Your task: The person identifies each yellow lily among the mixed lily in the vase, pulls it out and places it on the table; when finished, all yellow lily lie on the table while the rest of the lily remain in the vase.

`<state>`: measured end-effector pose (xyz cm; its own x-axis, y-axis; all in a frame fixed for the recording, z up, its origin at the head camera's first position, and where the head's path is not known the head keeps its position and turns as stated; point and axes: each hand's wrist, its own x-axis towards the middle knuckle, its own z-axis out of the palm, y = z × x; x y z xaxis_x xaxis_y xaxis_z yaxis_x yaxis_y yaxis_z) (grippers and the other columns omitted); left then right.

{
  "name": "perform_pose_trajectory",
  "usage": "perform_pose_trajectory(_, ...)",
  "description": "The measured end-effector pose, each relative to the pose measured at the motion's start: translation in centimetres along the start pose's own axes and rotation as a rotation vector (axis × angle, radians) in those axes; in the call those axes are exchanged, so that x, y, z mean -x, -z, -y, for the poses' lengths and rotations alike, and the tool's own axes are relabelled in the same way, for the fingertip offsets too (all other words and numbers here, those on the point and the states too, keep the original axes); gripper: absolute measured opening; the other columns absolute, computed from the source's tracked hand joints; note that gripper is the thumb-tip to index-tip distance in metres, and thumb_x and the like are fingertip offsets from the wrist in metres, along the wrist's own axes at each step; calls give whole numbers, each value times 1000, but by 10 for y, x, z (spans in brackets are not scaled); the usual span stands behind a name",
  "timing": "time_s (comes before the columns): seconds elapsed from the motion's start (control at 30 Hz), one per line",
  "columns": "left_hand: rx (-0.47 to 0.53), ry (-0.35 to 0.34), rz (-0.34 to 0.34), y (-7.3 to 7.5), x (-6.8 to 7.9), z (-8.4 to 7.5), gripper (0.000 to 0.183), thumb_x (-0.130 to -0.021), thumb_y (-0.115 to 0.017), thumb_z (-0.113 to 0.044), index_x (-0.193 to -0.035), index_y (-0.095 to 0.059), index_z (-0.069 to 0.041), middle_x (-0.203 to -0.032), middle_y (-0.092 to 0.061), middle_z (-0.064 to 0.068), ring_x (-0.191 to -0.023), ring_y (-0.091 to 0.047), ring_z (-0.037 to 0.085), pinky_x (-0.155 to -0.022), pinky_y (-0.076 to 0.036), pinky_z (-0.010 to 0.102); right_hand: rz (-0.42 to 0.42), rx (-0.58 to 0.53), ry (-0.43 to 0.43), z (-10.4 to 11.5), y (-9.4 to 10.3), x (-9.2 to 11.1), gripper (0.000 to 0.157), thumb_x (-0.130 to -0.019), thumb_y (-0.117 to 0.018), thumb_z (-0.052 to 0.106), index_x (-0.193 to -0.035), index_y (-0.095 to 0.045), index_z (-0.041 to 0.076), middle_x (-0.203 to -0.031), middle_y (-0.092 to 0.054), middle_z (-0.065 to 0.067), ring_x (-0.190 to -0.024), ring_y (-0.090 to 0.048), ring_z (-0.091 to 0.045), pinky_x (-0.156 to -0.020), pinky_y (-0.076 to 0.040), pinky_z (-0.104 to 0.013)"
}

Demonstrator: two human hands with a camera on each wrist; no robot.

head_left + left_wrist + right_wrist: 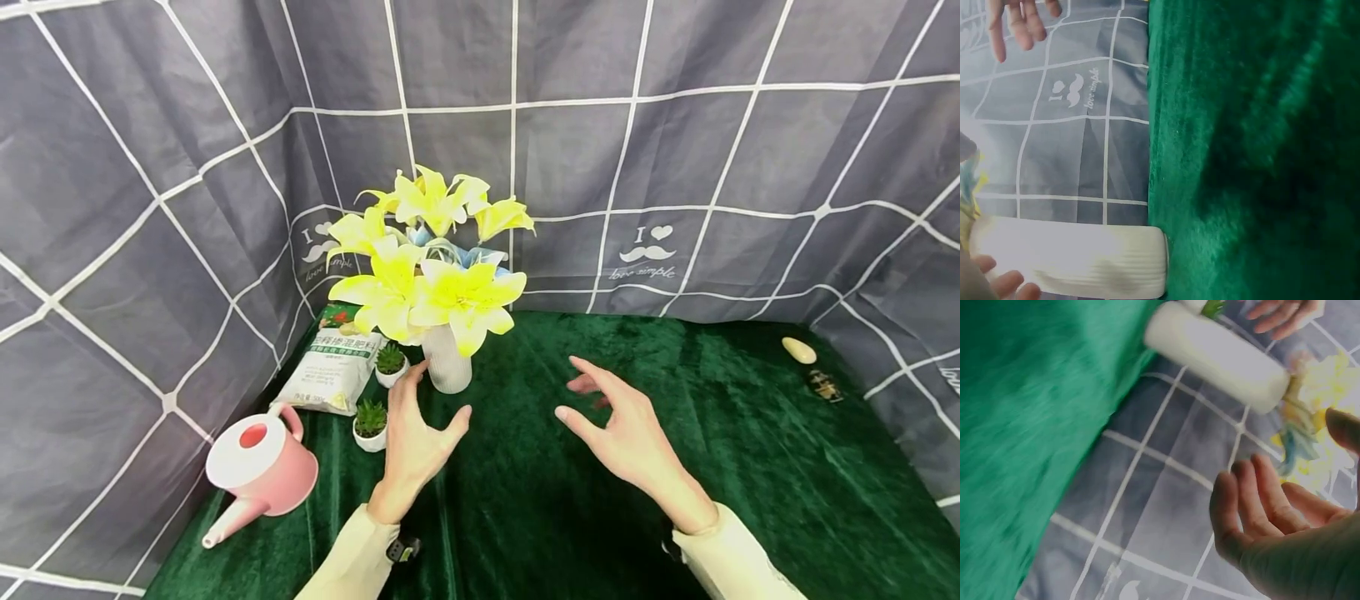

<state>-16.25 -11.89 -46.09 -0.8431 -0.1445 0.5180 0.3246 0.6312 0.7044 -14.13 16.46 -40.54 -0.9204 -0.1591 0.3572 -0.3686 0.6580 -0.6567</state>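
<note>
On my feed I log the right hand [1297, 550], fingers loosely bent, white vase [1216, 356] and yellow flowers [1329, 384] beyond their tips.

Dark item [825, 385] far right, too small to identify | sleeves [352, 554] cut by bottom edge | yellow flowers [1335, 378] blurred, right-wrist view | left hand [418, 433] contact with vase [452, 373] unclear

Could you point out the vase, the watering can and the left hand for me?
Vase [450, 364]: head view, its ribbed side.
Watering can [276, 477]: head view, its pink body.
Left hand [419, 444]: head view, its middle.
</note>
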Motion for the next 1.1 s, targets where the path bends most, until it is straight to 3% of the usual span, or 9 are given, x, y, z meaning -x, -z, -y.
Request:
perform_pose_trajectory(0.13,64,77,-66,-4,-7,3,82,-74,-85,-35,-144,-49,-11,-136,-56,12,-124,-54,32,-103,-50,47,-43,-122,46,17,-11,-19,47,-91,-77,24,-136,-63,23,-107,-75,2,-88,-69,-13,-78,-59,-36)
perform_pose_trajectory(0.33,167,132,-94,-13,-17,7,83,-75,-85,-31,-146,-47,-9,-140,-54,14,-127,-53,35,-106,-51,50,-83,-297,37,36,-39,-49,30,-92,-76,21,-122,-72,21,-97,-77,2,-85,-70,-8,-75,-59,-28)
perform_pose_trajectory(0.57,207,151,-145,-25,-29,9,82,-75,-86,-29,-144,-46,-9,-138,-53,19,-126,-52,38,-108,-49,51,-173,-485,-4,47,-72,-83,13,-92,-76,23,-97,-77,12,-89,-75,-8,-70,-68,-19,-67,-58,-26)
perform_pose_trajectory(0.67,212,156,-150,-30,-35,11,79,-76,-87,-29,-143,-48,-11,-136,-54,16,-126,-53,36,-109,-48,51,-207,-584,-6,49,-84,-94,13,-92,-76,21,-96,-77,8,-88,-71,-13,-69,-67,-20,-66,-57,-24)
perform_pose_trajectory(0.77,214,158,-144,-35,-42,13,78,-77,-87,-31,-143,-48,-15,-136,-54,11,-127,-54,32,-109,-48,51,-232,-668,-10,50,-92,-103,18,-90,-76,15,-106,-78,5,-96,-71,-16,-76,-65,-13,-71,-55,-21)
perform_pose_trajectory(0.9,217,155,-154,-37,-49,17,74,-77,-87,-33,-140,-50,-20,-131,-55,7,-123,-56,28,-107,-50,51,-248,-686,-20,57,-98,-110,22,-91,-74,8,-110,-77,0,-107,-73,-21,-81,-59,-4,-73,-50,-17)
perform_pose_trajectory(1.1,258,97,-190,-40,-58,23,75,-78,-87,-34,-143,-49,-31,-133,-56,4,-123,-56,23,-103,-52,52,-253,-626,-13,84,-85,-108,18,-92,-70,3,-107,-75,-7,-100,-72,-26,-75,-54,1,-71,-46,-16)
